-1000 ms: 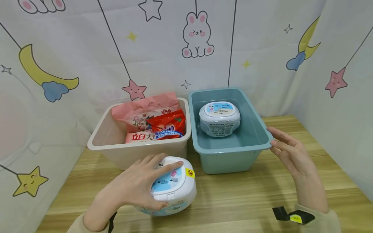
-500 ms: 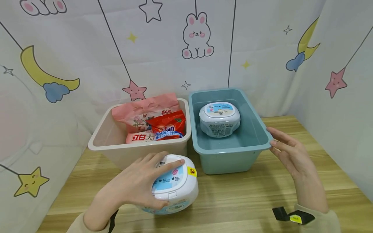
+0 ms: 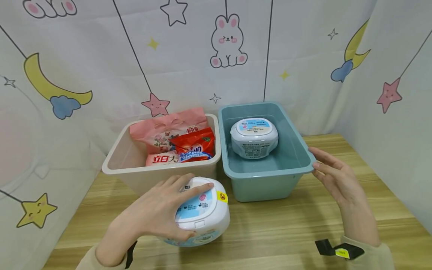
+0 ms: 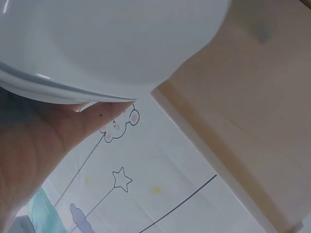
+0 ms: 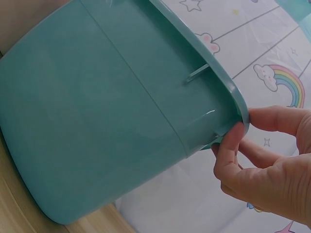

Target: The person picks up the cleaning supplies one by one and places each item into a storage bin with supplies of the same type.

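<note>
My left hand (image 3: 156, 213) grips a white lidded plastic tub (image 3: 217, 221) with a blue label and a yellow sticker, fingers over its lid and thumb along the near side. The tub is tilted, in front of the cream bin (image 3: 162, 174). In the left wrist view its smooth white surface (image 4: 121, 48) fills the top, with part of the hand (image 4: 43, 145) below. My right hand (image 3: 341, 187) pinches the near right corner of the teal bin (image 3: 266, 187); in the right wrist view thumb and fingers meet around its rim (image 5: 238, 104). A similar white tub (image 3: 254, 144) sits inside that bin.
Inside the cream bin are a pink bag (image 3: 162, 131) and a red detergent bag (image 3: 194, 144). Both bins stand side by side at the back of the wooden table (image 3: 270, 232). A white printed curtain (image 3: 189, 56) hangs close behind them.
My left hand's tub has shifted slightly up and to the right in the head view. The right hand keeps the same hold on the teal bin's rim.
</note>
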The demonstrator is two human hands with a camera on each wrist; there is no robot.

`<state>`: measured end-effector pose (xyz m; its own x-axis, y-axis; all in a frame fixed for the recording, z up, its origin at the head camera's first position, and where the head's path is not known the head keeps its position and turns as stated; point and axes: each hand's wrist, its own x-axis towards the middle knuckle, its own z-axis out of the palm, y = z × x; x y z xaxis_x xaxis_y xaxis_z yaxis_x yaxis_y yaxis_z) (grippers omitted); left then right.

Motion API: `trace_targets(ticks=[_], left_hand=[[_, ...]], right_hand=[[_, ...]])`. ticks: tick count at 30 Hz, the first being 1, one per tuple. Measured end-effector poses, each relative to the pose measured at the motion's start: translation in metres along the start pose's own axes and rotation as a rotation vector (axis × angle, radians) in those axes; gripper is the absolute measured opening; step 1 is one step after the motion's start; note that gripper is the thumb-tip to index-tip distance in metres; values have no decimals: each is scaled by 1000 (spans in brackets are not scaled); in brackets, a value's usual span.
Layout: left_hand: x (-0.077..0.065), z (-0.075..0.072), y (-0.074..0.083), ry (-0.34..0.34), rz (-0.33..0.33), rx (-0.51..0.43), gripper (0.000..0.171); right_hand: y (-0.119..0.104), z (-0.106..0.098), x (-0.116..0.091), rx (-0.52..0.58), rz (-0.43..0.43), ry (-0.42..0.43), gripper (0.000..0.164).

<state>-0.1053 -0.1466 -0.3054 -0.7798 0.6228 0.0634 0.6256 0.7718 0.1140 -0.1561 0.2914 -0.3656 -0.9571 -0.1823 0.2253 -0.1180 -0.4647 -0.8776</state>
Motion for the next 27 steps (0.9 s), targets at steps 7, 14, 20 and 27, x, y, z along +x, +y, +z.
trace_targets(ticks=[7, 14, 20, 27], left_hand=[[-1, -4, 1, -24, -23, -16, 94], [-2, -9, 2, -41, -47, -20, 94], [-3, -12, 3, -31, -42, -13, 94], [-3, -16, 4, -15, -22, -3, 95]], right_hand=[[-1, 1, 1, 7, -2, -4, 41], [0, 0, 0, 0, 3, 7, 41], [0, 1, 0, 8, 2, 10, 41], [-1, 2, 0, 1, 4, 14, 41]])
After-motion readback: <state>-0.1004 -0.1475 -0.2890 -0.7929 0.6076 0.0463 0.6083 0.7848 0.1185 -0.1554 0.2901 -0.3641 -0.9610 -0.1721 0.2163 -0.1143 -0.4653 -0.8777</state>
